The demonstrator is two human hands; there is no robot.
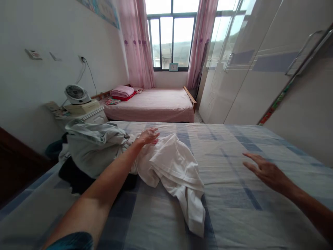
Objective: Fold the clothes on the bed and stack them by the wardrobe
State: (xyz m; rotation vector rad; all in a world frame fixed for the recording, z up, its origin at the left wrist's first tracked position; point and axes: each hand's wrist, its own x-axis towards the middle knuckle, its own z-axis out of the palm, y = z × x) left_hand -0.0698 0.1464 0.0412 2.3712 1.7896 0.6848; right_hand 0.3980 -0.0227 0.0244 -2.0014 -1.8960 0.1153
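A crumpled white shirt (177, 163) lies on the near bed, with one sleeve trailing toward me. Over its far left edge is my left hand (149, 135), its fingers loosely stretched to the right; whether it touches the cloth I cannot tell. A small pink-red patch shows just below those fingers. My right hand (266, 171) hovers above the sheet to the right of the shirt, fingers apart and holding nothing. Left of my left forearm sits a heap of light grey clothing (91, 149), with a black garment (74, 177) partly under it.
A blue-and-white checked sheet (229, 194) covers the near bed. Beyond stands a second bed (161, 102) with folded pink bedding (122, 91). A white fan (77, 94) rests on a box on the nightstand (95, 116) at left. Glossy wardrobes (241, 80) line the right.
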